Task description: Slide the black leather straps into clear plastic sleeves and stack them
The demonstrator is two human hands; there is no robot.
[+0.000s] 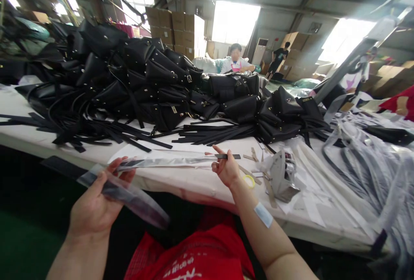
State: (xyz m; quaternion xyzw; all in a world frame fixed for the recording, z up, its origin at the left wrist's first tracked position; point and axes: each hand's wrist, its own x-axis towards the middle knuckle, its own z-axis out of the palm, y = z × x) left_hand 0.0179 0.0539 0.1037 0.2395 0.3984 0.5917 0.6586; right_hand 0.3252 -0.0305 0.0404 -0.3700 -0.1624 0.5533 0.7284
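Two slip risks, one snag risk, all around a strip pulled thin

Left hand point(93, 206), 8 o'clock of centre: thumb and fingers closed on a dark band point(63, 170), its far end cloudy under clear film point(139, 202). Right hand point(228, 172), 5 o'clock: fingertips pinched a narrow dark strip point(233, 156) near its bare end, other fingers spread. That strip lay between the hands, just below centre, mostly inside a crinkled clear sleeve point(181, 160). Whether band and strip were one piece, couldn't tell.

Likeliest trouble, my call: the right pinch slipped. Only a short tip stuck out and the grip looked light, so a tug could have popped it free. Next: sleeve creased or split, as the film looked thin and already wrinkled. Third: the band's free end hung at 7 o'clock, out past the edge of the white table point(194, 180); a swing could have twisted it or caught the edge.

Snags: loose straps point(216, 133) lay just beyond the right hand, at its 12 o'clock; yellow ring point(249, 180) sat at its 4 o'clock, near the forearm. A rightward sweep might have knocked the ring or the greyish device point(284, 178) beside it.
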